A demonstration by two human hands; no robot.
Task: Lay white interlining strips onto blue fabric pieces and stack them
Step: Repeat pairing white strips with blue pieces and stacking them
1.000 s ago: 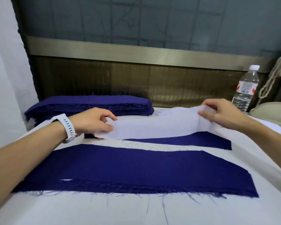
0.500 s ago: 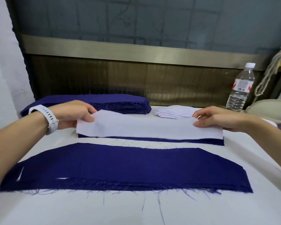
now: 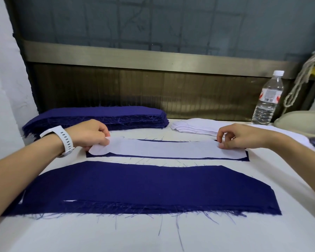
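Interlining strip (image 3: 164, 149), white, laid on blue fabric piece (image 3: 246, 156), left hand (image 3: 91, 134), right hand (image 3: 238, 136) pinching its ends

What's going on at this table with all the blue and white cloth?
A person is laying a white interlining strip onto a narrow blue fabric piece on the table. The left hand pinches the strip's left end and the right hand holds its right end. The strip lies nearly flat, with blue showing along its edges. A wider blue stack lies nearer. A pile of blue pieces and a pile of white strips sit at the back.
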